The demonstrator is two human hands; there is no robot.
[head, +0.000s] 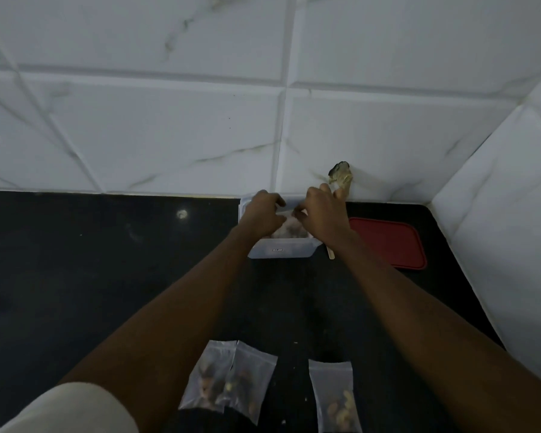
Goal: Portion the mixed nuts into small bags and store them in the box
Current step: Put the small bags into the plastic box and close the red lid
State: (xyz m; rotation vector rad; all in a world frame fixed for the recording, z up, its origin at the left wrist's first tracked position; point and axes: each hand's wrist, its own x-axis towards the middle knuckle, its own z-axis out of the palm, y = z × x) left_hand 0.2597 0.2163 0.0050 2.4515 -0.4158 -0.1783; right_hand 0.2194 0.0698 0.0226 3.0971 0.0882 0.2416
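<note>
Nearest, at the bottom left edge, a pale sleeve (69, 410). Just beyond, flat on the black counter (91, 276): two overlapping bags (231, 381) on the left, a single bag (334, 396) a little apart on the right. All clear plastic, each with a small brown-and-tan heap of nuts sunk toward the near end.

Far across, against the tiled wall (169, 135): an open box (281, 250), translucent white. Just to its right, a red lid (391, 242) lying flat, and a wooden stick (331, 253) poking out between the two.

Over the box, both hands close together. Left hand (261, 215) curled, fingers bent onto a held bag (289, 228). Right hand (320, 214) bent likewise, seemingly pinching the same bag's upper edge; too blurred to tell which fingers. Held bag at the box mouth, whether above or already inside unclear, pale nuts showing through.

Handling, as a guess: very light, thin floppy film, slick, no stiffness of its own. Lumpy contents free to shift and to spill through any unsealed mouth. Best taken by the top strip above the nuts, pinched at both ends, mouth kept upward. No squeezing of the filled part. Better lowered than dropped.
</note>
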